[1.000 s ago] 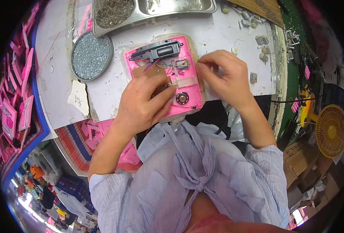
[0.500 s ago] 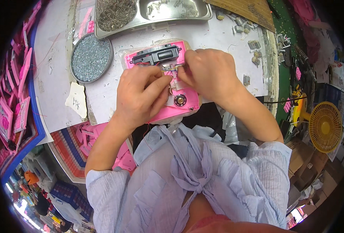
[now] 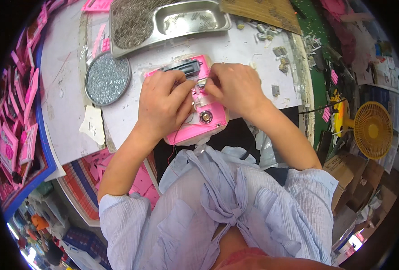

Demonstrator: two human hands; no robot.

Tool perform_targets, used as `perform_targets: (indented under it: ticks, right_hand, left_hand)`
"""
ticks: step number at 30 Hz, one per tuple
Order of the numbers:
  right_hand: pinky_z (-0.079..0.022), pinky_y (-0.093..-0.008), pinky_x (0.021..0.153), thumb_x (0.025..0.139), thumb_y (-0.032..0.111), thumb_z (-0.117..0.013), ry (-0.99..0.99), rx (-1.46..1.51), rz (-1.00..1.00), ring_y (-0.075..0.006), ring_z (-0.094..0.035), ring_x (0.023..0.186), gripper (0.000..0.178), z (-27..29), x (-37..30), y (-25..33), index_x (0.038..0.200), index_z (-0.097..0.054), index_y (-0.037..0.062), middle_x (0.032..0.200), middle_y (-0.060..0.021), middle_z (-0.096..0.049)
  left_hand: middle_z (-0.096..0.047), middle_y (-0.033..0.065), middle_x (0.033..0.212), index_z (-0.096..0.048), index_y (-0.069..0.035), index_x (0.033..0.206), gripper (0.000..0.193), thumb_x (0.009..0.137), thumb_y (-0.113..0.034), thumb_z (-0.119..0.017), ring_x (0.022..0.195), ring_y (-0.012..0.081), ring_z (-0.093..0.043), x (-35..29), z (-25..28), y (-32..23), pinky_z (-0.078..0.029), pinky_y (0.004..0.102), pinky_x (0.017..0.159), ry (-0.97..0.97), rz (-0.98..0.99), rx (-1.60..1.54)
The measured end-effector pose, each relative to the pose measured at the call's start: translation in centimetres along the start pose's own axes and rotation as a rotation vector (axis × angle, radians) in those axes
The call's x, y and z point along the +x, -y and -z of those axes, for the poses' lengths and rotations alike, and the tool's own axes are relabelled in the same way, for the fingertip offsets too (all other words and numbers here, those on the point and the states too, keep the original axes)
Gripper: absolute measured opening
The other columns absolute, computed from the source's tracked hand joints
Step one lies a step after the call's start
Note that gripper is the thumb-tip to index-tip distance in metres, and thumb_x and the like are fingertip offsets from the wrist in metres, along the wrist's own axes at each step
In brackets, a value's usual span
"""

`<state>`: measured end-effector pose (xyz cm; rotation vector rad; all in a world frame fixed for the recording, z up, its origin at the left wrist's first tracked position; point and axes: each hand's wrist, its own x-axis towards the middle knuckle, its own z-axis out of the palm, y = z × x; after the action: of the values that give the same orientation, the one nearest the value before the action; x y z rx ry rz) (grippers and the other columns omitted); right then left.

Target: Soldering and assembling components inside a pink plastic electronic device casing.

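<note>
Pink casing (image 3: 195, 121) now sits nearer the tabletop (image 3: 253, 49) edge, left hand (image 3: 163, 105) and right hand (image 3: 233, 87) closed in, both pinching small parts at its centre.

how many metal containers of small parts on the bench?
2. A round metal dish of silvery bits sits left of the left hand; a compartmented steel tray lies at the table's far edge, above both hands. Others may be hidden beyond the frame.
</note>
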<state>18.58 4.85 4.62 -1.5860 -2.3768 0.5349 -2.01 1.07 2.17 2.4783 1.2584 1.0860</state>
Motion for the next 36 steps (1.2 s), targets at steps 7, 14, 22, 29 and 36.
perform_targets:
  ticks: [7,14,22,29,36]
  right_hand:
    - [-0.059,-0.0476,0.072,0.077,0.024,-0.073,0.122,0.019,-0.087,-0.0382,-0.073,0.08,0.021,0.6,1.0,0.6,0.078,-0.074,0.0031,0.081,-0.0204,-0.073]
    - [-0.06,-0.0394,0.069,0.08,0.016,-0.072,0.124,-0.276,0.16,-0.0306,-0.075,0.082,0.01,-0.4,0.5,2.8,0.081,-0.077,0.0079,0.084,-0.0139,-0.075]
    - [-0.054,-0.0327,0.063,0.089,0.018,-0.072,0.168,0.431,-0.181,-0.0179,-0.068,0.065,0.021,0.8,-0.3,-2.5,0.086,-0.074,-0.0032,0.076,-0.0131,-0.073]
    - [-0.053,-0.033,0.064,0.087,0.024,-0.076,0.209,0.592,-0.316,-0.018,-0.067,0.064,0.028,-0.2,0.5,-2.7,0.085,-0.075,-0.0033,0.073,-0.0115,-0.072]
    - [-0.056,-0.0407,0.065,0.082,0.025,-0.077,0.106,0.445,-0.29,-0.0325,-0.071,0.066,0.028,0.6,-0.1,-0.6,0.081,-0.074,-0.002,0.071,-0.0184,-0.071]
  left_hand:
    - [-0.062,0.0089,0.094,-0.072,-0.005,0.102,0.028,0.074,-0.007,-0.076,0.082,0.0287,-0.059,0.9,-0.4,0.7,-0.048,0.0413,0.072,0.045,-0.035,0.015]
    - [-0.062,0.0128,0.094,-0.07,0.0,0.098,0.025,0.074,-0.005,-0.076,0.085,0.0321,-0.061,1.9,-0.2,1.0,-0.05,0.0421,0.074,0.135,-0.055,-0.002]
    - [-0.061,0.0067,0.091,-0.072,-0.006,0.097,0.023,0.076,-0.013,-0.077,0.08,0.0279,-0.059,2.1,-0.5,1.5,-0.047,0.0417,0.068,0.09,-0.079,-0.056]
    - [-0.059,0.0012,0.094,-0.075,-0.011,0.092,0.017,0.077,-0.018,-0.078,0.086,0.0215,-0.057,1.8,-1.0,1.3,-0.041,0.0386,0.077,0.118,-0.094,0.024]
    - [-0.058,0.0022,0.091,-0.077,-0.012,0.095,0.022,0.073,-0.014,-0.08,0.082,0.0227,-0.055,1.8,-0.9,1.3,-0.042,0.0384,0.076,0.11,-0.081,0.011]
